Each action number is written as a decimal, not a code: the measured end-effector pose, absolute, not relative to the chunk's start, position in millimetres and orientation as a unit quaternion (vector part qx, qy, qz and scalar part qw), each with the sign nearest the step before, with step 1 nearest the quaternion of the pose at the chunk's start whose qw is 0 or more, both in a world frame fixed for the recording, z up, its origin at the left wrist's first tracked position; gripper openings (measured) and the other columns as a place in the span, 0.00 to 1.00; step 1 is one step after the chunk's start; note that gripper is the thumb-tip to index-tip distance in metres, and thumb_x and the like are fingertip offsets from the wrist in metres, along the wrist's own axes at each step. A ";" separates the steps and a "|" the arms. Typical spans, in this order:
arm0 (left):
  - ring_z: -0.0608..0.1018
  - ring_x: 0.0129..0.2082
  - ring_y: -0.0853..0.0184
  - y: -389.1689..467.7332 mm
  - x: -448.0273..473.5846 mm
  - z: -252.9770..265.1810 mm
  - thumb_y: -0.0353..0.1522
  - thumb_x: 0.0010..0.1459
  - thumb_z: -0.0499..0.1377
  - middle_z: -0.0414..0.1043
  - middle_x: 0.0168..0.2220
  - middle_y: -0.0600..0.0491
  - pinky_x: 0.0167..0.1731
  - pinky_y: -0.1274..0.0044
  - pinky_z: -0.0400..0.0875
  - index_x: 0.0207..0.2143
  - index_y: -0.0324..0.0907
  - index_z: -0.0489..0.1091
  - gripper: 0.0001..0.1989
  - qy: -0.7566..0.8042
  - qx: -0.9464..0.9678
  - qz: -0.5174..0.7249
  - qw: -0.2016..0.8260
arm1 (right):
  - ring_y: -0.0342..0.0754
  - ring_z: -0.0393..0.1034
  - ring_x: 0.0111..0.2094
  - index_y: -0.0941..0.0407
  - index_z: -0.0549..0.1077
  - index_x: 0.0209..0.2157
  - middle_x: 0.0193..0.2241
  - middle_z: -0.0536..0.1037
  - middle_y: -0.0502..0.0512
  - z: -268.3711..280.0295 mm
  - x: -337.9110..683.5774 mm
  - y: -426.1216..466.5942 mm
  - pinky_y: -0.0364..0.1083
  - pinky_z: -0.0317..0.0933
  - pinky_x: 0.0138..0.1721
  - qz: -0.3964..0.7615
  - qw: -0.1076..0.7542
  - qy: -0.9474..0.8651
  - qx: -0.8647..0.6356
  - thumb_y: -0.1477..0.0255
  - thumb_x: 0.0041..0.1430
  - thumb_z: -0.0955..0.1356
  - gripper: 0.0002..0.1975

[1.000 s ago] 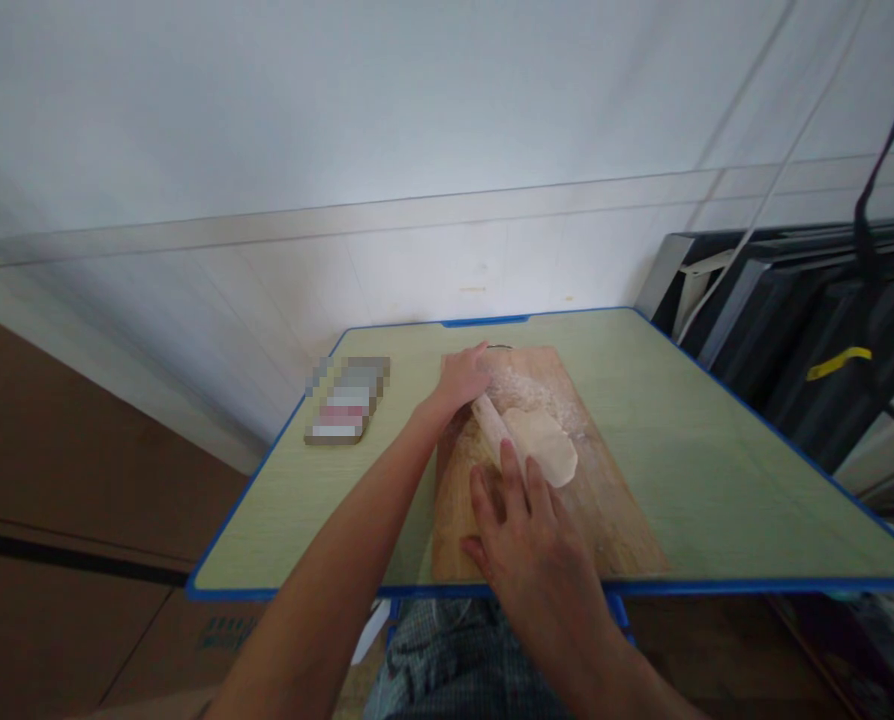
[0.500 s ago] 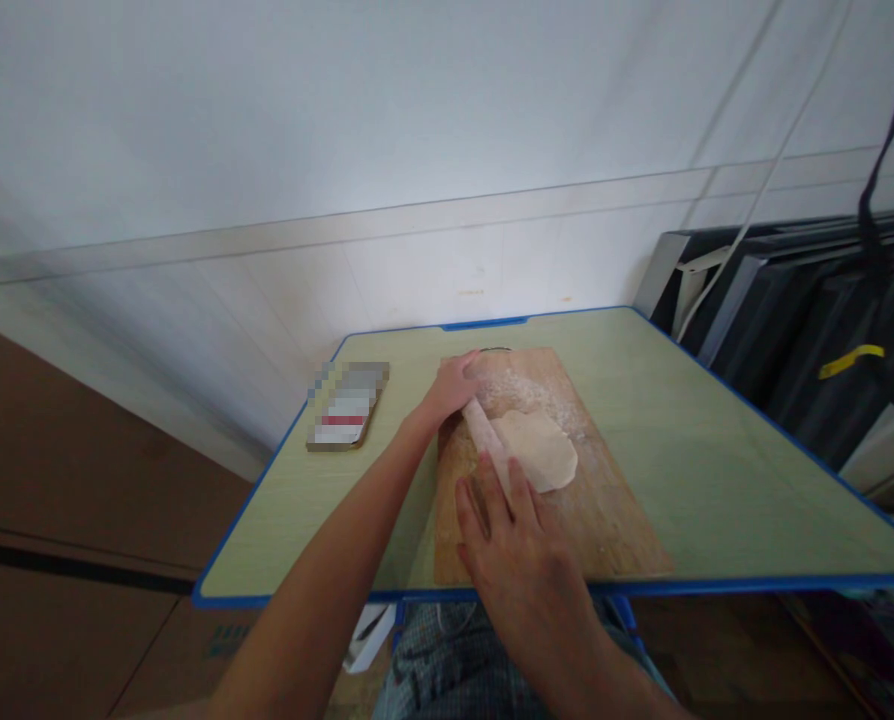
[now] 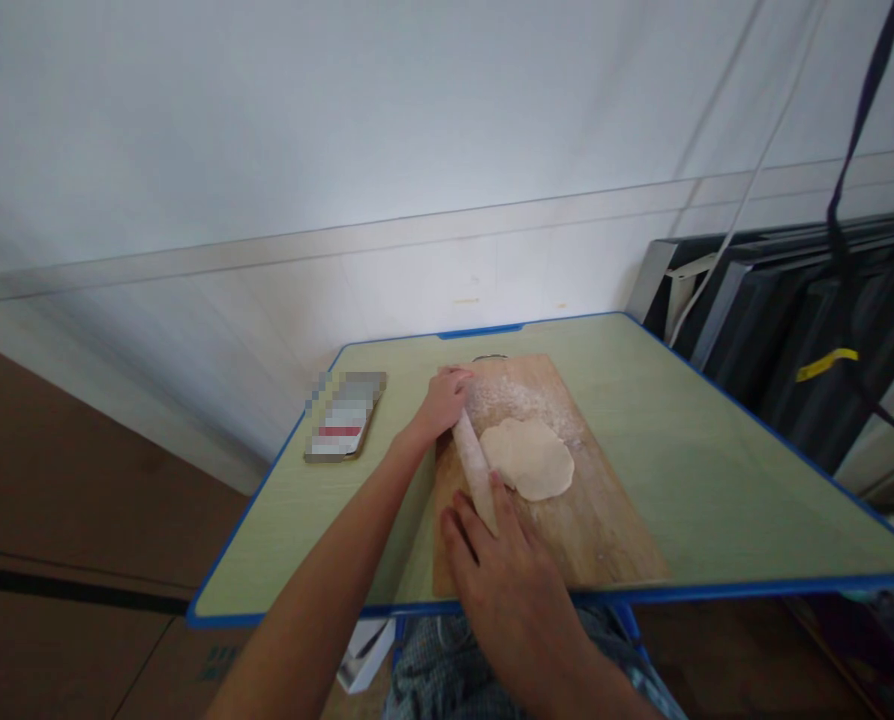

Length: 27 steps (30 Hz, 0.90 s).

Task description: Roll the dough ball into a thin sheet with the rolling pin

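A floury rolling pin lies slantwise on the wooden cutting board, along the left side of a flat, roughly round sheet of dough. My left hand is closed over the pin's far end. At the near end, my right hand grips the pin, with the thumb on one side and fingers on the other. White flour is scattered on the board beyond the dough. Both ends of the pin are partly hidden by my hands.
The board lies on a pale green table with a blue edge. To the left of the board is a phone-like object, its surface blurred out. A white wall stands behind; dark flat panels lean at the right.
Both hands have brought the rolling pin a little to the left, off the dough's left part. More of the dough's left edge now shows.
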<state>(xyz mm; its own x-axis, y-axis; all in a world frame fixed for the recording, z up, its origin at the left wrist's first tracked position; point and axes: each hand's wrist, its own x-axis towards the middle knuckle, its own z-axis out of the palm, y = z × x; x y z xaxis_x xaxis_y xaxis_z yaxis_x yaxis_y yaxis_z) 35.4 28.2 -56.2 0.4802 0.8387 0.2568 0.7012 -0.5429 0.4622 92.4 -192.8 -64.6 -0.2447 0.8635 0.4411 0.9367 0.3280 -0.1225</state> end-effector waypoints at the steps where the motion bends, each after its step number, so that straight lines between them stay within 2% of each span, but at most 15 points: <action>1: 0.69 0.49 0.67 27.5 35.4 -55.9 0.22 0.51 0.49 0.70 0.48 0.47 0.52 0.75 0.59 0.43 0.35 0.70 0.18 0.454 0.847 0.234 0.151 | 0.65 0.54 0.56 0.61 0.71 0.47 0.49 0.72 0.60 -65.7 92.8 -192.4 0.59 0.61 0.50 -0.084 0.236 -0.779 -0.574 0.78 0.55 0.63 0.17; 6: 0.71 0.46 0.67 23.5 34.1 -52.3 0.23 0.52 0.50 0.72 0.43 0.51 0.50 0.74 0.62 0.39 0.39 0.71 0.15 0.453 0.837 0.260 0.164 | 0.63 0.56 0.55 0.59 0.73 0.44 0.45 0.75 0.56 -65.1 101.9 -188.9 0.55 0.67 0.44 -0.033 0.271 -0.786 -0.555 0.87 0.50 0.61 0.21; 9: 0.72 0.44 0.66 18.7 31.2 -47.7 0.24 0.51 0.52 0.72 0.43 0.50 0.48 0.74 0.64 0.38 0.37 0.71 0.13 0.469 0.819 0.283 0.174 | 0.61 0.53 0.57 0.59 0.72 0.45 0.47 0.74 0.55 -59.4 120.1 -186.0 0.56 0.64 0.48 -0.001 0.291 -0.802 -0.522 0.89 0.47 0.58 0.25; 12: 0.73 0.41 0.67 9.9 26.4 -44.2 0.25 0.50 0.52 0.73 0.40 0.49 0.45 0.75 0.66 0.37 0.36 0.70 0.12 0.482 0.800 0.303 0.188 | 0.53 0.52 0.58 0.59 0.68 0.50 0.51 0.70 0.57 -52.8 149.7 -184.1 0.55 0.60 0.52 0.004 0.311 -0.809 -0.499 0.89 0.48 0.56 0.29; 15: 0.73 0.37 0.68 -3.2 21.4 -42.7 0.25 0.49 0.52 0.73 0.37 0.51 0.42 0.76 0.67 0.35 0.37 0.70 0.11 0.477 0.807 0.300 0.176 | 0.49 0.63 0.52 0.58 0.65 0.52 0.52 0.69 0.58 -50.0 182.1 -184.5 0.52 0.63 0.49 -0.015 0.313 -0.793 -0.522 0.87 0.51 0.55 0.28; 18: 0.73 0.34 0.68 -17.4 18.6 -39.8 0.24 0.48 0.51 0.73 0.34 0.51 0.38 0.76 0.67 0.33 0.38 0.70 0.11 0.488 0.817 0.277 0.133 | 0.50 0.70 0.46 0.58 0.65 0.51 0.49 0.72 0.60 -53.9 204.0 -186.0 0.50 0.69 0.41 -0.074 0.268 -0.781 -0.559 0.84 0.53 0.56 0.24; 22: 0.74 0.30 0.68 -32.1 21.6 -32.4 0.26 0.49 0.51 0.73 0.33 0.51 0.36 0.76 0.66 0.35 0.38 0.70 0.12 0.489 0.840 0.221 0.078 | 0.54 0.70 0.45 0.63 0.65 0.51 0.47 0.73 0.64 -64.6 208.2 -183.4 0.52 0.68 0.41 -0.159 0.197 -0.768 -0.588 0.80 0.57 0.58 0.20; 27: 0.73 0.40 0.62 -38.9 31.8 -31.7 0.28 0.57 0.44 0.73 0.41 0.49 0.43 0.68 0.62 0.41 0.41 0.69 0.16 0.478 0.864 0.148 -0.051 | 0.58 0.68 0.47 0.66 0.66 0.50 0.49 0.71 0.68 -69.3 201.5 -170.8 0.55 0.64 0.46 -0.226 0.178 -0.736 -0.613 0.68 0.59 0.61 0.20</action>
